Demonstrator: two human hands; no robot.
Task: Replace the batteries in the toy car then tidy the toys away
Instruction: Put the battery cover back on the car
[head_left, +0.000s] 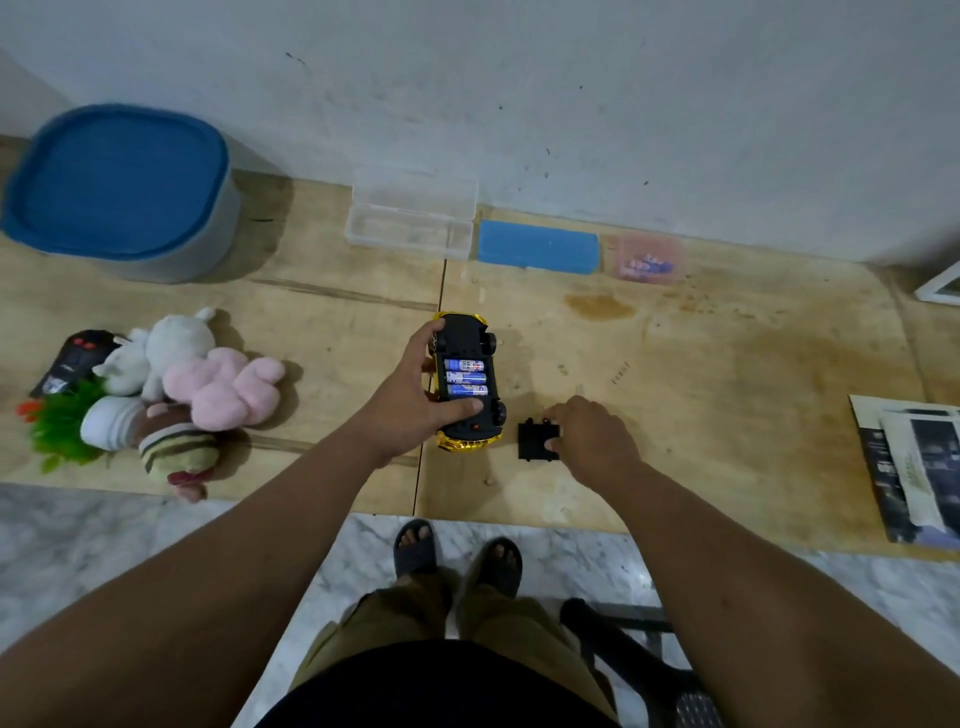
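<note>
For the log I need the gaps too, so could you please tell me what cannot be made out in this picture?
Head view only:
- Battery polarity marks: too small.
- Car top: upside down, faces the table.
- Pink box contents: blurred through the lid.
- Right hand grip on the cover: fingertips hidden behind the hand.
- Booklet: cut by the right edge.

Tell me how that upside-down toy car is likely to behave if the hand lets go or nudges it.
The toy car lies belly-up on its roof, wheels in the air, so it probably won't roll, though it may rock or slide. Three batteries sit in the open bay, so it is likely heavy for its size, and tipping it could spill them. The left hand grips it; the shiny gold body looks slippery.
</note>
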